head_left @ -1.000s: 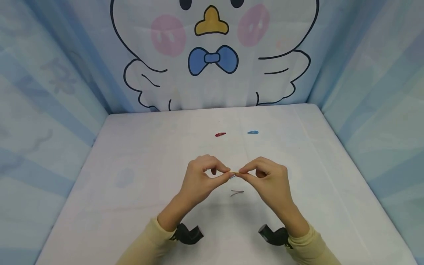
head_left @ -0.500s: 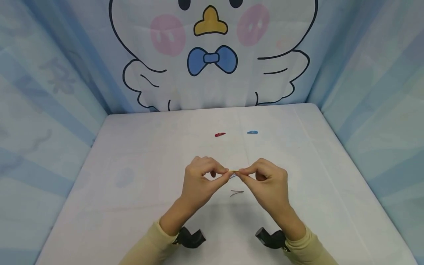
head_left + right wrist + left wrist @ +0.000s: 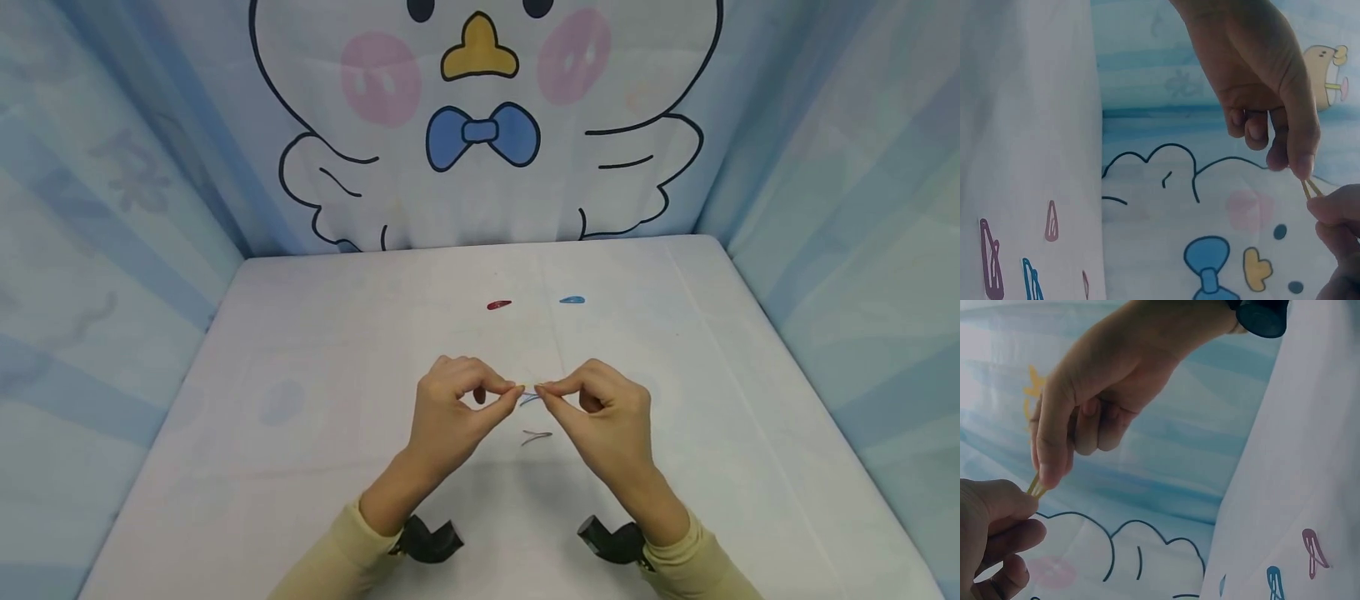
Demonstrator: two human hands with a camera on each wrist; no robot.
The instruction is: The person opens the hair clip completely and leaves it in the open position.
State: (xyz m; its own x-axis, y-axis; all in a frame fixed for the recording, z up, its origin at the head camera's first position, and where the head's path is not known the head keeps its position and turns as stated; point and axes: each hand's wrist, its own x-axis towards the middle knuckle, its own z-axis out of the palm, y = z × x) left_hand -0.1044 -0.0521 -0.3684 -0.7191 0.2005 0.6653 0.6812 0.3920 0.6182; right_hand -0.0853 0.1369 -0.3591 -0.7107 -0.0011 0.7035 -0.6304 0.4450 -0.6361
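Above the table, both hands pinch a small yellow snap hair clip point(image 3: 1315, 187) by its two ends. My left hand point(image 3: 453, 408) holds one end between thumb and index finger, and my right hand point(image 3: 613, 410) holds the other end the same way. Slim yellow strips show between the fingertips in both wrist views, spread in a narrow V in the right one; most of the clip is hidden by fingers. Below the hands on the table lie a blue hair clip point(image 3: 529, 399) and a purplish hair clip point(image 3: 536, 437), both with their parts spread apart.
Farther back on the white table point(image 3: 330, 333) lie a red hair clip point(image 3: 498, 305) and a second blue hair clip point(image 3: 572, 299). In the right wrist view a reddish hair clip point(image 3: 1052, 222) also shows. A cartoon-printed curtain point(image 3: 480, 200) stands behind the table, with blue curtains at both sides.
Both hands have shifted slightly toward the body, still pinching the yellow hair clip. Less yellow shows between the fingertips, and more of the blue clip below is visible. The clips on the table have not moved.
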